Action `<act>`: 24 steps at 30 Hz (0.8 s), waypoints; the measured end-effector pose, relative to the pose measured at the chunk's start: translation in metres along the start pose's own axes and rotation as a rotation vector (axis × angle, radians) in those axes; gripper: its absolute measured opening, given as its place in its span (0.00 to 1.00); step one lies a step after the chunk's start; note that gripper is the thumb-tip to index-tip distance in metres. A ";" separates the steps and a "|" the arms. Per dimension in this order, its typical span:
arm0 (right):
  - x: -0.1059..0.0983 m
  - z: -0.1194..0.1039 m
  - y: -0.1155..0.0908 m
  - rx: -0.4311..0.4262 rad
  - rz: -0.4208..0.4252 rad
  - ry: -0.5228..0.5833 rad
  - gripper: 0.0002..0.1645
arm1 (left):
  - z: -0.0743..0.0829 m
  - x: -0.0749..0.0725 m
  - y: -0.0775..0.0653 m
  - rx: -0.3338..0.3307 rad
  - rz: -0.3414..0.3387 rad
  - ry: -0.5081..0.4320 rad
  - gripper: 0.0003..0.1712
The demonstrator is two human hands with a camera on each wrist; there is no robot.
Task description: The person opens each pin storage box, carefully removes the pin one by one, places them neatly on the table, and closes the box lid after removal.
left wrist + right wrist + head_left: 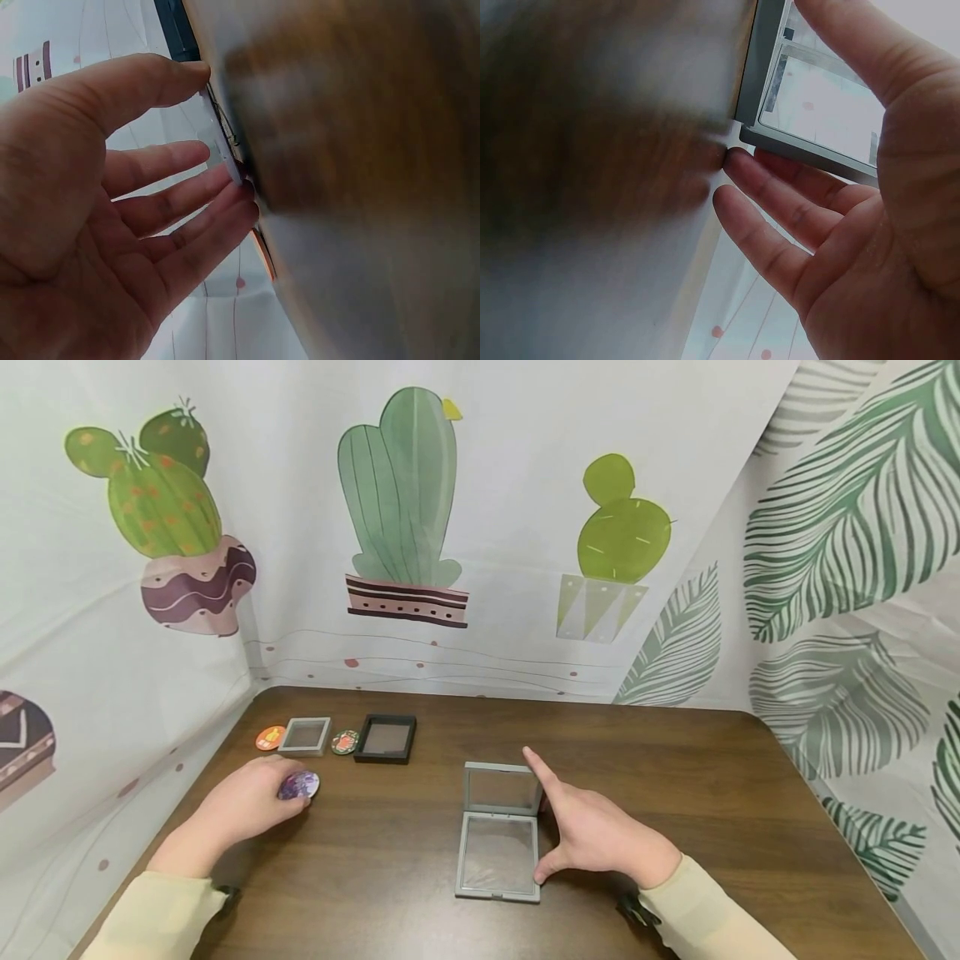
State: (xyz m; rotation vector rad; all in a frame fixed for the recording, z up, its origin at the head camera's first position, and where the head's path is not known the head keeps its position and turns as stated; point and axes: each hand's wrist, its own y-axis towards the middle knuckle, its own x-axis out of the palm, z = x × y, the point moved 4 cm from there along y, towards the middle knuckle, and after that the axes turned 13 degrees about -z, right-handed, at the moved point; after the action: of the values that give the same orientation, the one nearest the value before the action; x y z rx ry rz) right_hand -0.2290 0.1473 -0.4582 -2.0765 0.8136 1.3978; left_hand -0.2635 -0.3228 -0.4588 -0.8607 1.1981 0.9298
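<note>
With thumb and fingertips my left hand (247,806) holds a round purple pin badge (298,785) by its edge, low over the table. The left wrist view shows the badge (223,139) edge-on, a thin metal pin on its back. My right hand (600,827) is at the right side of a grey hinged display frame (498,856), which stands unfolded with its lid upright and clear film in both halves. The thumb is at the base's right edge, while the index finger extends past the lid's top corner. Other right fingers (769,240) reach behind the lid.
At the table's back left lie an orange round badge (270,738), a small light grey frame (306,737), a green patterned badge (345,742) and a black frame (386,739). Behind the wooden table (675,760) hang cactus-print and leaf-print cloths.
</note>
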 end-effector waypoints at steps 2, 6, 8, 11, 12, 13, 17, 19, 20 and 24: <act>0.000 0.000 0.000 0.002 -0.003 0.004 0.94 | -0.005 -0.001 -0.002 -0.010 -0.004 0.007 0.25; 0.000 0.001 0.000 0.005 -0.008 0.008 0.94 | -0.011 -0.004 -0.005 -0.031 -0.015 0.015 0.24; 0.001 0.001 0.000 0.008 -0.010 0.008 0.94 | -0.013 -0.006 -0.007 -0.036 -0.017 0.018 0.23; 0.001 0.001 0.000 0.010 -0.008 0.006 0.94 | -0.015 -0.009 -0.009 -0.042 -0.015 0.024 0.22; 0.001 0.002 0.000 0.009 -0.007 0.005 0.94 | -0.016 -0.010 -0.010 -0.046 -0.014 0.028 0.22; 0.001 0.002 0.000 0.009 -0.006 0.004 0.94 | -0.018 -0.011 -0.011 -0.050 -0.013 0.033 0.22; 0.001 0.002 0.000 0.008 -0.002 0.002 0.94 | -0.021 -0.012 -0.013 -0.065 -0.010 0.051 0.23; 0.001 0.002 0.000 0.009 -0.004 0.003 0.94 | -0.022 -0.013 -0.014 -0.072 -0.012 0.057 0.23; 0.001 0.002 0.000 0.009 -0.004 0.003 0.94 | -0.022 -0.014 -0.014 -0.077 -0.015 0.059 0.23; 0.001 0.001 0.000 0.010 -0.009 0.006 0.94 | -0.026 -0.014 -0.016 -0.113 -0.038 0.061 0.25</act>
State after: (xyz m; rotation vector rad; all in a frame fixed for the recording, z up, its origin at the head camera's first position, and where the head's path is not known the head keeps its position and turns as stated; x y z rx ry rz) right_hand -0.2295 0.1476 -0.4597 -2.0754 0.8110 1.3803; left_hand -0.2595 -0.3548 -0.4484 -1.0050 1.1858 0.9537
